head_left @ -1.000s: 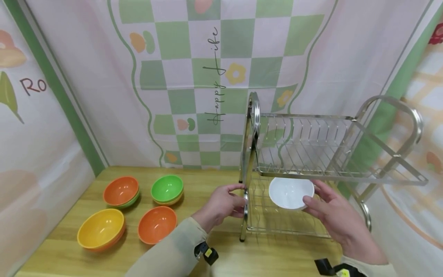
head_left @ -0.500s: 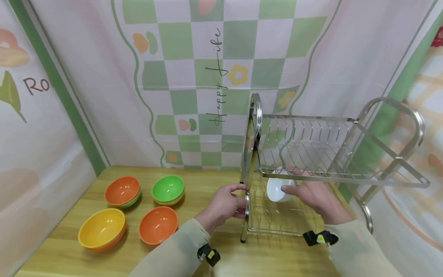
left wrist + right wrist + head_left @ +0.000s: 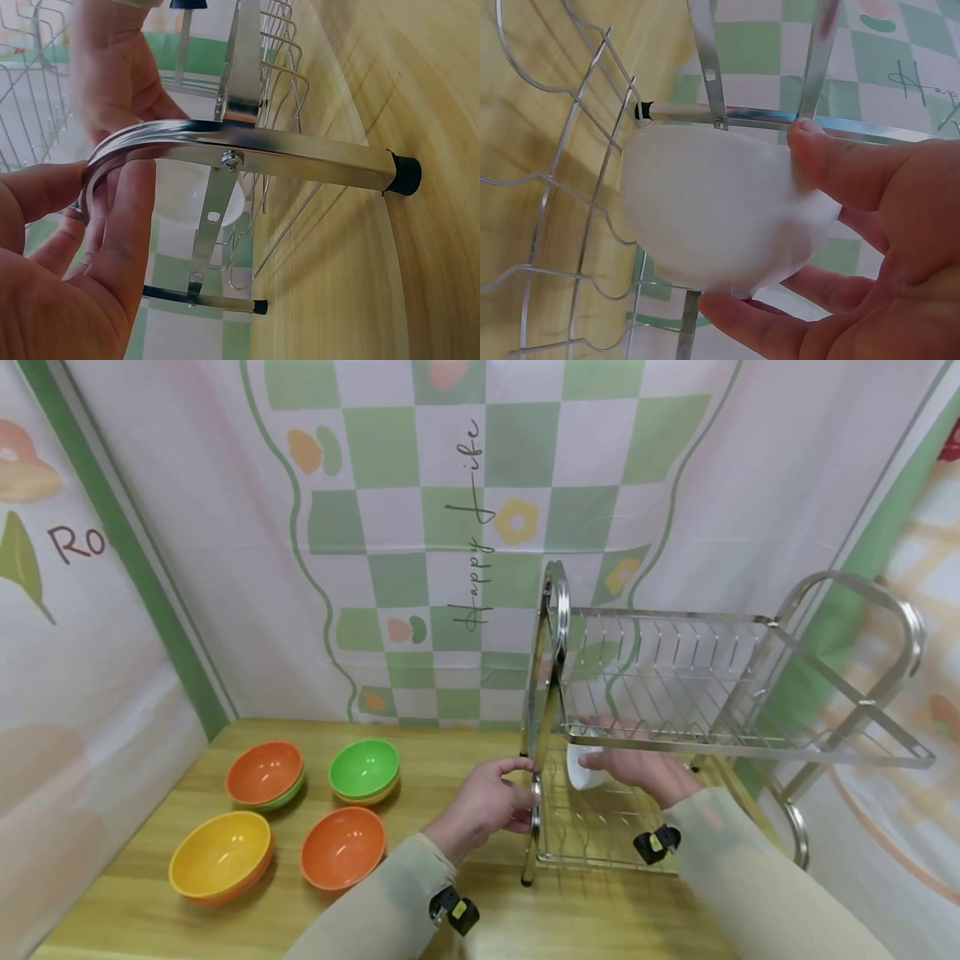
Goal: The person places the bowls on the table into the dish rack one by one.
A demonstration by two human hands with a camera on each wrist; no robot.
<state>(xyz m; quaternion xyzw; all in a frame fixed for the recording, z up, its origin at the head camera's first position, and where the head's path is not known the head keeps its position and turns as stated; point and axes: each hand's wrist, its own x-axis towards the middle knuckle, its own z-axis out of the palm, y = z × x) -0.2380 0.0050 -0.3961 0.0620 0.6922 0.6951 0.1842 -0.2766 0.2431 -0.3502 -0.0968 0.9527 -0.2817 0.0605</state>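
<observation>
A white bowl stands tilted on its side at the left end of the lower tier of a metal dish rack. My right hand holds it, reaching in under the upper tier. In the right wrist view the thumb lies at the rim of the bowl, with the other fingers round its underside. The bowl's edge meets the lower wires there. My left hand grips the rack's left side frame; in the left wrist view its thumb and fingers close round the curved metal tube.
Left on the wooden table are an orange bowl on a green one, a green bowl on a yellowish one, a yellow bowl on an orange one, and another orange bowl. A patterned curtain hangs behind.
My right hand has carried the white bowl leftward, deeper under the upper tier, and turned it from facing up to standing on its side. The left hand has stayed on the frame.
</observation>
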